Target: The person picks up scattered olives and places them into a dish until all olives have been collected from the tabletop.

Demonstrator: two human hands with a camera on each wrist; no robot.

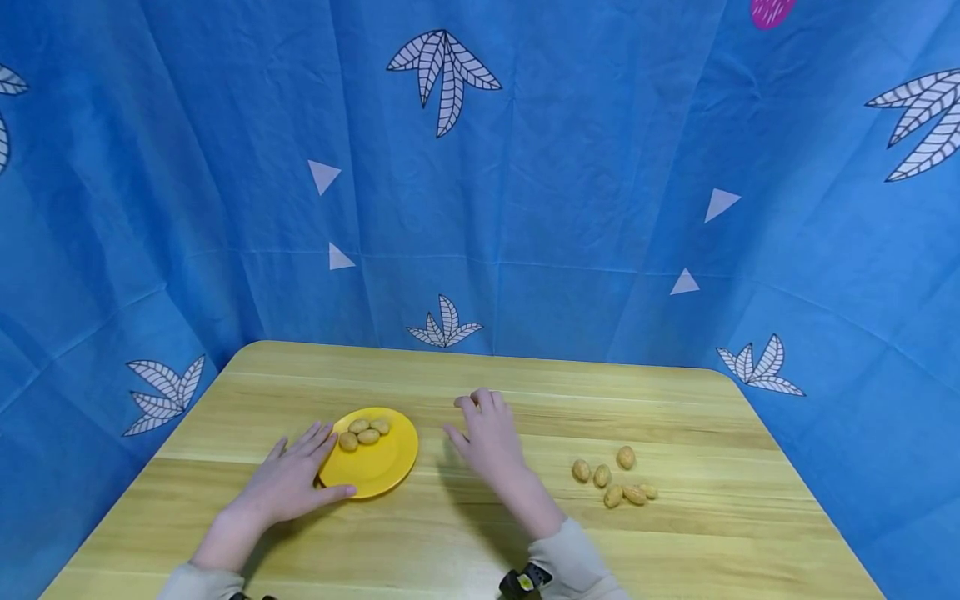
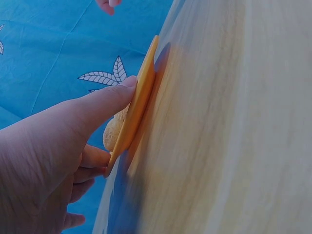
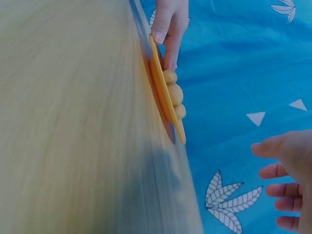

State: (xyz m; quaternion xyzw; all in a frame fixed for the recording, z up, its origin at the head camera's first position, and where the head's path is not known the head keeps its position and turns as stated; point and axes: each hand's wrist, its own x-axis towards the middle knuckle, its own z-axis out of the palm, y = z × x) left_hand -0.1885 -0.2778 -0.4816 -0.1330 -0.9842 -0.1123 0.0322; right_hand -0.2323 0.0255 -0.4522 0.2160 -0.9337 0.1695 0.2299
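Observation:
A yellow plate (image 1: 378, 475) lies on the left part of the table, with several small tan nuts in rough shells (image 1: 368, 436) grouped on its far side. My left hand (image 1: 288, 483) spans the plate's left edge with fingers spread. Its thumb (image 2: 109, 97) rests on the rim and the other fingers touch the edge farther along. To the right of the plate, above the wood, hovers my right hand (image 1: 491, 437). Its fingers (image 3: 280, 190) are loosely bent and apart from the thumb, and nothing shows between them in the right wrist view.
Several more tan nuts (image 1: 634, 495) lie in a loose cluster on the table (image 1: 712, 433), right of my right forearm. A blue curtain (image 1: 570, 167) with leaf prints hangs behind the table and along both sides. Dark straps circle both wrists.

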